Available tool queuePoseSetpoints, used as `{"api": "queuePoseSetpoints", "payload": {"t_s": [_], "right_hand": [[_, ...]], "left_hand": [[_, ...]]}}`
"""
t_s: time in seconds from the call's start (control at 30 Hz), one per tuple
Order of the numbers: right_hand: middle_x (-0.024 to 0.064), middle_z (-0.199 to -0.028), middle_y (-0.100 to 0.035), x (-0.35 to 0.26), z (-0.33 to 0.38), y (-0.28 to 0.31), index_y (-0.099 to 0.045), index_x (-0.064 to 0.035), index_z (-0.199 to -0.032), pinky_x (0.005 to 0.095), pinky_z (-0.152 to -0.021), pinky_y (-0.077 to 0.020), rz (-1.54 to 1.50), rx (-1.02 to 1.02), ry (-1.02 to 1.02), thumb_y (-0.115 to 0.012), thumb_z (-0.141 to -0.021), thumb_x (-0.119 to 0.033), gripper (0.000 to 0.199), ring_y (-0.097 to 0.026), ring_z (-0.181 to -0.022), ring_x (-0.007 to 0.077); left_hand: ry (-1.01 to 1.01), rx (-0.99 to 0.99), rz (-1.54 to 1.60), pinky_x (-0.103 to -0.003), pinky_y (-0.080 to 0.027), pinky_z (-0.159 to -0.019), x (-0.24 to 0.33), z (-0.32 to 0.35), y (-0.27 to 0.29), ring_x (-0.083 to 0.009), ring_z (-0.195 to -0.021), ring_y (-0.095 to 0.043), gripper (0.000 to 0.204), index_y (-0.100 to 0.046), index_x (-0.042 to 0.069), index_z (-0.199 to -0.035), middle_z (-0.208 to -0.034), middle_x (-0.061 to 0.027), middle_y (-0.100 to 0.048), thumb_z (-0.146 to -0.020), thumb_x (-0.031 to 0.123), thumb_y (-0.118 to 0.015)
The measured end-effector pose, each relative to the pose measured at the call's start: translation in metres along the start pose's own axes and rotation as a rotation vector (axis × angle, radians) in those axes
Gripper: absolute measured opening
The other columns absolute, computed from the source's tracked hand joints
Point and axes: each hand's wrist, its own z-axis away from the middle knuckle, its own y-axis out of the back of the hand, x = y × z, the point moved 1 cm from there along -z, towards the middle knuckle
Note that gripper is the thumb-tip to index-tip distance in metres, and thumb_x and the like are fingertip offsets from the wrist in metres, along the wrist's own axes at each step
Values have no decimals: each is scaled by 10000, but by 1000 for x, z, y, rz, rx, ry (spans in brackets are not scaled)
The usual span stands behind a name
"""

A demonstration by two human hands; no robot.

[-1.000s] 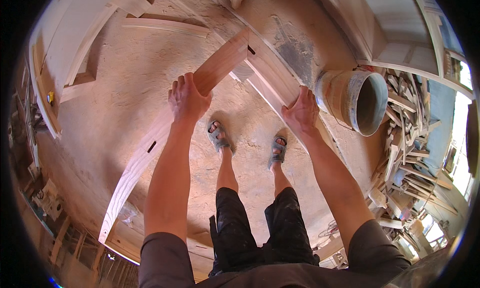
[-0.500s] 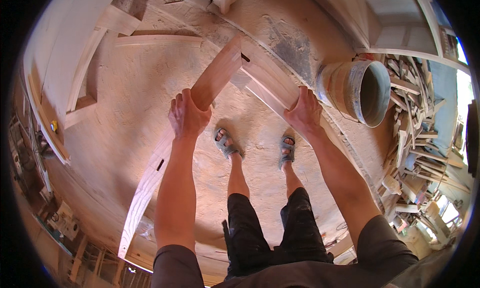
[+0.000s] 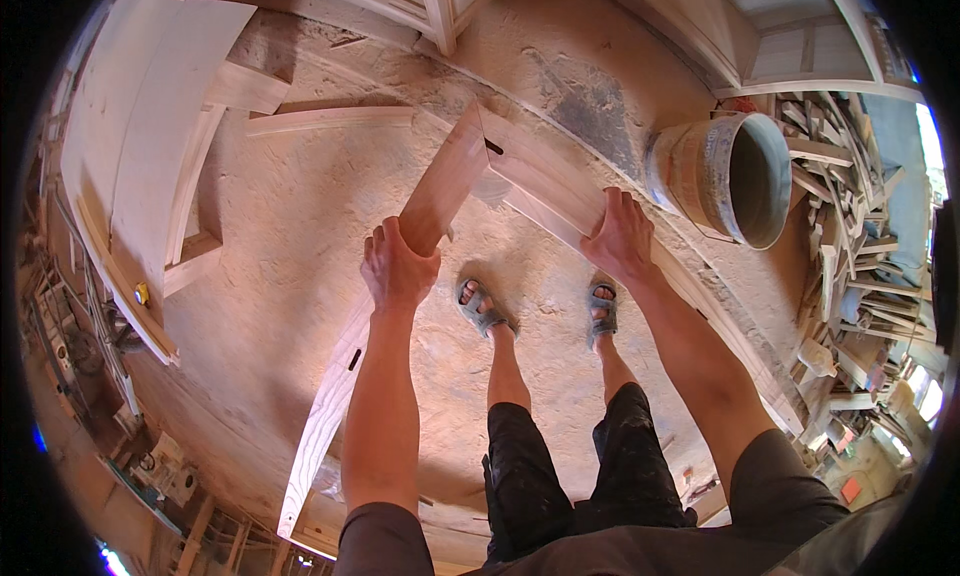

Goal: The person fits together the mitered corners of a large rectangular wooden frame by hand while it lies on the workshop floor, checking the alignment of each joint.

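Two long pale wooden boards meet at a mitred corner in front of me, pointing away, with a short dark slot near the joint. My left hand (image 3: 398, 264) is closed around the left board (image 3: 447, 181), whose lower length runs down beside my forearm and has another dark slot. My right hand (image 3: 622, 234) is closed over the edge of the right board (image 3: 548, 188). That board continues to the lower right, partly hidden behind my right arm. Both hands have their thumbs on the inner side of the angle.
A dusty bucket (image 3: 700, 176) lies tipped at the right, beside a heap of wood offcuts (image 3: 845, 186). Large pale panels (image 3: 150, 106) stand at the left, with a curved wooden strip (image 3: 330, 120) on the floor. Cabinet-like wooden frames (image 3: 800, 36) stand at the far side.
My view has shifted, so most of the scene sits lower and farther right, though the bucket has moved little. More of the right board shows past my right arm. Both hands keep their grip.
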Motion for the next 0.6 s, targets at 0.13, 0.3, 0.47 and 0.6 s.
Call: {"api": "queuePoseSetpoints", "payload": {"t_s": [0.13, 0.3, 0.47, 0.6], "right_hand": [[257, -1121, -631, 1, 1, 1, -541, 4, -1229, 574, -889, -534, -5, 28, 31, -669, -799, -69, 455, -637, -1065, 444], [252, -1112, -635, 1, -1, -3, -542, -5, -1221, 567, -883, -543, 11, 29, 32, -665, -792, -59, 450, -649, -1044, 441], [246, -1089, -644, 4, -2, -5, -540, -16, -1198, 572, -865, -549, -12, 78, 71, -669, -795, -62, 425, -656, -1028, 439], [243, -1085, -651, 2, -2, -3, -541, -24, -1190, 570, -855, -553, -10, 71, 59, -672, -797, -61, 416, -659, -1018, 442]], "left_hand": [[-2, -5, 14, -542, -531, -970, 1, -2, 0, -425, -1109, -634, 653, -527, 65, -1204, -1153, -200, -672, -714, 300, -889], [-14, 6, -1, -548, -566, -914, 4, -1, 3, -422, -1100, -640, 599, -536, 46, -1161, -1147, -218, -670, -733, 274, -887], [-7, 7, 13, -542, -521, -971, 0, -4, -1, -416, -1113, -634, 657, -529, 62, -1200, -1138, -203, -671, -712, 314, -890], [4, -12, 11, -539, -521, -975, 1, -4, 0, -413, -1115, -635, 659, -528, 67, -1200, -1141, -203, -671, -710, 315, -893]]}}
